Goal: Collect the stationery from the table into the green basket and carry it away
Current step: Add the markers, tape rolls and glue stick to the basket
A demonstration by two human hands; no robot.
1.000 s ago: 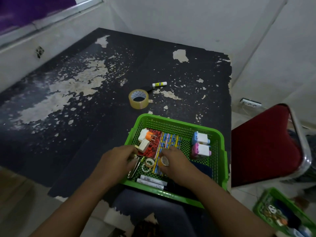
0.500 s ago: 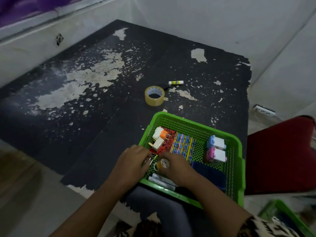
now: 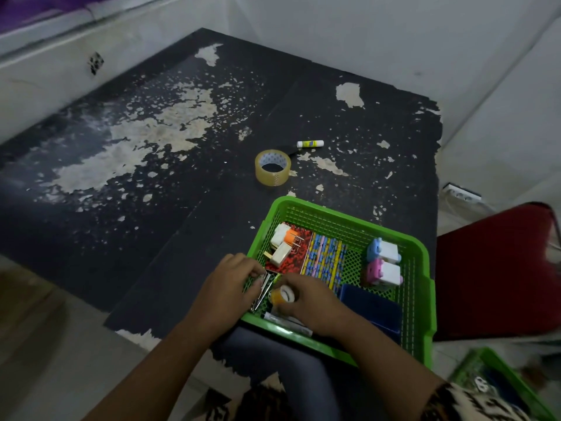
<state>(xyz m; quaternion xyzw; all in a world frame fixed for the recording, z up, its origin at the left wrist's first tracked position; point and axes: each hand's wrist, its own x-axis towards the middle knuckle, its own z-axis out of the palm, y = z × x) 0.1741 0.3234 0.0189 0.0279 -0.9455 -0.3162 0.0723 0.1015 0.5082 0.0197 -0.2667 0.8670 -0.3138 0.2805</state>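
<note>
The green basket (image 3: 420,247) sits at the near right corner of the worn black table (image 3: 182,177). It holds white erasers, a red notebook, a row of patterned pencils (image 3: 326,258), two small animal-shaped items (image 3: 383,262) and a dark blue box (image 3: 368,306). My left hand (image 3: 224,294) reaches over the basket's left wall and pinches thin metal pieces (image 3: 263,288). My right hand (image 3: 312,302) grips a small orange tape roll (image 3: 282,296) inside the basket. A large clear tape roll (image 3: 272,167) and a glue stick (image 3: 310,143) lie on the table beyond the basket.
A red chair (image 3: 498,268) stands right of the table. A second green basket (image 3: 504,387) with items sits low at the right. White walls close the back and left sides; a power strip (image 3: 461,194) lies on the floor.
My view shifted, so the basket appears further right and lower. Both hands stay in the basket's near left corner; my right hand's small tape roll is turned more into sight.
</note>
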